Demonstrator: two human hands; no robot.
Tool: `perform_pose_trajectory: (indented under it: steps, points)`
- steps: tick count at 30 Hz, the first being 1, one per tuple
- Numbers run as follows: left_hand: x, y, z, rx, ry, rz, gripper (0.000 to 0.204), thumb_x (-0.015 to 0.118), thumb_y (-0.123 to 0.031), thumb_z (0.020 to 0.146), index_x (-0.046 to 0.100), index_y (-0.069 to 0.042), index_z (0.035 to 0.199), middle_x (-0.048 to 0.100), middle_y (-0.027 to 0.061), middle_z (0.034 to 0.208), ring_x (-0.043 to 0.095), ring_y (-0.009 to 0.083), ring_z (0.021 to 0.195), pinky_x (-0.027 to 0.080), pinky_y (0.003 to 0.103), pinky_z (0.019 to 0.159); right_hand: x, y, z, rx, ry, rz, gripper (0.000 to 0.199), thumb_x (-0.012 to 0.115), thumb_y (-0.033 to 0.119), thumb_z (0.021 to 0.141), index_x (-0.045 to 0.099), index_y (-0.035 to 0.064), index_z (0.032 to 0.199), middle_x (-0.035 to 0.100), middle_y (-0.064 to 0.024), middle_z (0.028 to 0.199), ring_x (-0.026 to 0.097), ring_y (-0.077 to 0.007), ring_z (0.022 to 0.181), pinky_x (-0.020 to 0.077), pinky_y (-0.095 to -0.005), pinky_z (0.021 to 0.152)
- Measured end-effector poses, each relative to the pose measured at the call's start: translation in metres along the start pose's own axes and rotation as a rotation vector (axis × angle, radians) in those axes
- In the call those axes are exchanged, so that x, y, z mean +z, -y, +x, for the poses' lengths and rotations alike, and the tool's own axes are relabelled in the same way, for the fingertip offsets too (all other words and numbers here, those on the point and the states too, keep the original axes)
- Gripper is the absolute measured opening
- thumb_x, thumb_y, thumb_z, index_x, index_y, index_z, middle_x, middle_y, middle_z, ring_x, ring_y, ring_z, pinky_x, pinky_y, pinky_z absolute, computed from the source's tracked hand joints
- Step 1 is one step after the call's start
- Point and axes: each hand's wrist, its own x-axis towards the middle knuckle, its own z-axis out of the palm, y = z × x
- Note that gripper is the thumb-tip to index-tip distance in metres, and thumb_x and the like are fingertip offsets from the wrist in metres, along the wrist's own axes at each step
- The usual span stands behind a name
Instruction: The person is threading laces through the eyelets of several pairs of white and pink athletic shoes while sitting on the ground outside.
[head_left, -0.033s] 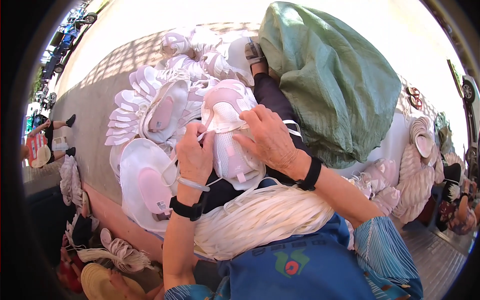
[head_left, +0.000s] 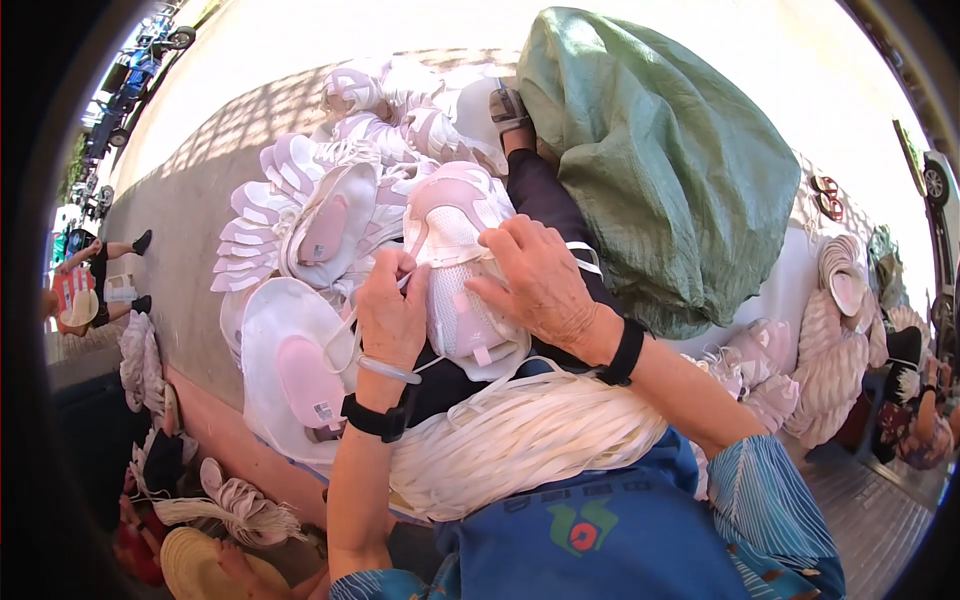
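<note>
A pink-and-white shoe upper (head_left: 455, 285) is set, toe away, over dark-trousered legs (head_left: 545, 195). A white lace (head_left: 452, 254) is pinched in the left hand (head_left: 390, 310); whether anything is gripped by the right hand (head_left: 545, 280), laid on the upper's right side, cannot be told. The lace is probably best kept flat.

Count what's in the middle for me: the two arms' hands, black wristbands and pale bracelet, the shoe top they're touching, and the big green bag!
Hands, left hand and right hand: 2
Black wristbands: 2
Pale bracelet: 1
Shoe top: 1
Big green bag: 1
Total: 7
</note>
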Motion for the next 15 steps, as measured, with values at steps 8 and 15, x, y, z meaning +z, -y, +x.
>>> perform_pose_trajectory:
  steps: [8, 15]
  points:
    - [0.010, 0.010, 0.008, -0.066, -0.013, -0.160, 0.019, 0.071, -0.016, 0.082, 0.060, 0.000, 0.080, 0.059, 0.0041, 0.071, 0.054, 0.0128, 0.067, 0.045, 0.028, 0.061, 0.000, 0.026, -0.006, 0.073, 0.185, -0.238, 0.042, 0.070, 0.026, 0.076, 0.056, -0.0021, 0.103, 0.054, -0.0153, 0.096, 0.057, -0.0296, 0.090, 0.0444, -0.0397, 0.080]
    - [0.019, 0.035, 0.010, -0.232, -0.030, -0.283, 0.017, 0.072, -0.016, 0.079, 0.067, 0.000, 0.079, 0.060, 0.0028, 0.063, 0.052, 0.0097, 0.056, 0.042, 0.025, 0.051, 0.036, 0.029, -0.011, 0.141, 0.122, -0.357, 0.028, 0.063, 0.009, 0.072, 0.055, -0.0063, 0.094, 0.054, -0.0190, 0.091, 0.058, -0.0300, 0.085, 0.0481, -0.0326, 0.075]
